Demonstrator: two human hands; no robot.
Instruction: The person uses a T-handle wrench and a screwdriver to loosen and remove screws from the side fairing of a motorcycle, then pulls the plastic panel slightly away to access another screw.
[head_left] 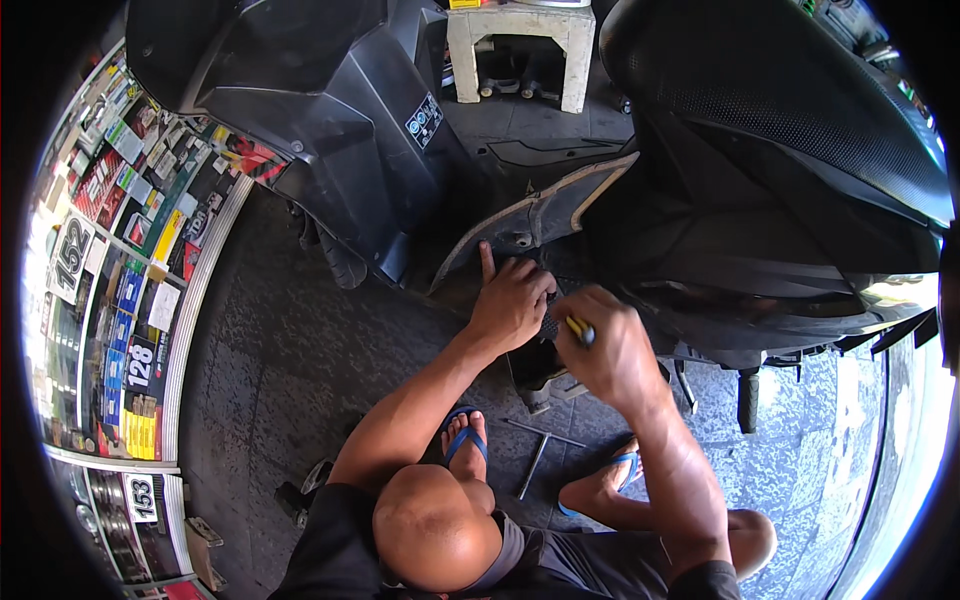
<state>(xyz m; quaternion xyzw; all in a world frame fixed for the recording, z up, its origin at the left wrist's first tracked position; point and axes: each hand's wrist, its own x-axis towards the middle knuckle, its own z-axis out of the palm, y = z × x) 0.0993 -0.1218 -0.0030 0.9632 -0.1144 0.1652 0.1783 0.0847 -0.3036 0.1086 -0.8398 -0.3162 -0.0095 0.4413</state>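
A dark scooter stands across in front of me, its front body panel (335, 150) at left and its seat (800, 110) at right. Between them a dark, brown-edged floorboard piece (540, 215) sits tilted up. My left hand (510, 305) is at its near edge, one finger stretched against it and the others curled; what they grip is hidden. Close beside it, my right hand (605, 345) is closed round a screwdriver with a yellow and dark handle (580, 330). The screwdriver's tip cannot be seen. The right hand is slightly blurred.
A T-handle wrench (543, 450) lies on the dark tiled floor between my feet. At left stands a glass display case (170, 370) full of boxed parts. A worn white stool (520, 22) is beyond the scooter. The scooter's footpeg (748, 400) juts out at right.
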